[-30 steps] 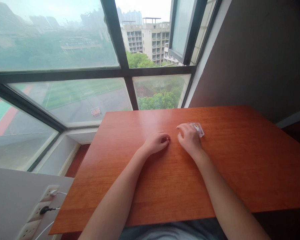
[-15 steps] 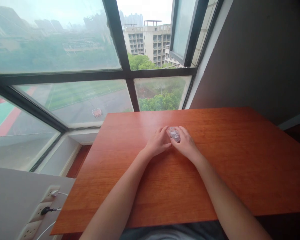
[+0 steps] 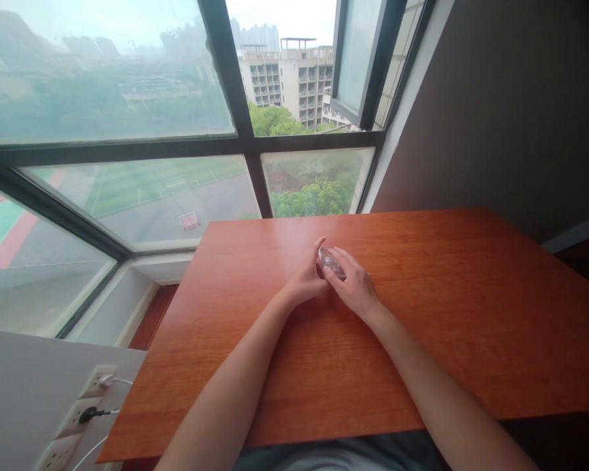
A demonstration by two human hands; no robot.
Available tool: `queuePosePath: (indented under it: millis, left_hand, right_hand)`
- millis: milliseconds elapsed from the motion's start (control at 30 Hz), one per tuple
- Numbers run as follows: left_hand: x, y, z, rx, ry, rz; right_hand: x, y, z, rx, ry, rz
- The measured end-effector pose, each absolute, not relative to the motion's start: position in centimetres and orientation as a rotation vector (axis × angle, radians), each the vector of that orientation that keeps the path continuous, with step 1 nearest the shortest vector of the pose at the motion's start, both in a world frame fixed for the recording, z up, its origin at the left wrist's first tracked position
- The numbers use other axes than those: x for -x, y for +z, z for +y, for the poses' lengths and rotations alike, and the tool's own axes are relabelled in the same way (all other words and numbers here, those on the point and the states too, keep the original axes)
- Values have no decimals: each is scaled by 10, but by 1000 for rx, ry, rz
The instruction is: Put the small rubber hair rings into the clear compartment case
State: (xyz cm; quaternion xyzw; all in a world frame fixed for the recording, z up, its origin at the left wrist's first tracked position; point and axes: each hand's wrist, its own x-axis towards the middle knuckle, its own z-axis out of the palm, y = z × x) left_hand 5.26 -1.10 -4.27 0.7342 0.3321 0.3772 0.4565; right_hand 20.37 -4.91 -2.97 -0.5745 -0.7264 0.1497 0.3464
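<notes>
A small clear plastic object (image 3: 332, 261), glossy and with pale patches, is held between my two hands above the middle of the table. My right hand (image 3: 356, 284) grips it from the right, thumb across the near side and fingers over the top. My left hand (image 3: 308, 275) is cupped around its left side, one finger pointing up at the far edge. The left thumb area runs under the right hand, so its tip is hidden. What exactly the object is cannot be made out.
The reddish-brown wooden table (image 3: 451, 314) spreads under both forearms. Behind it stand dark-framed windows (image 3: 248, 140), one pane swung outward. A grey wall (image 3: 510, 104) rises at the right. Wall sockets (image 3: 81, 412) with plugs and cables are low at the left.
The clear object has shifted slightly left and tilted, moving in against my left hand. My right hand has followed it leftward, its fingers now lying over the top.
</notes>
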Motion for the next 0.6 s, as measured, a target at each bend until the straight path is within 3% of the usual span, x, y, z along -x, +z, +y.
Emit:
queuePosePath:
  millis: [600]
  left_hand:
    - [-44,-37,-8,-1643,922,645]
  right_hand:
    - [-200,-25,-54,1487,422,-1872]
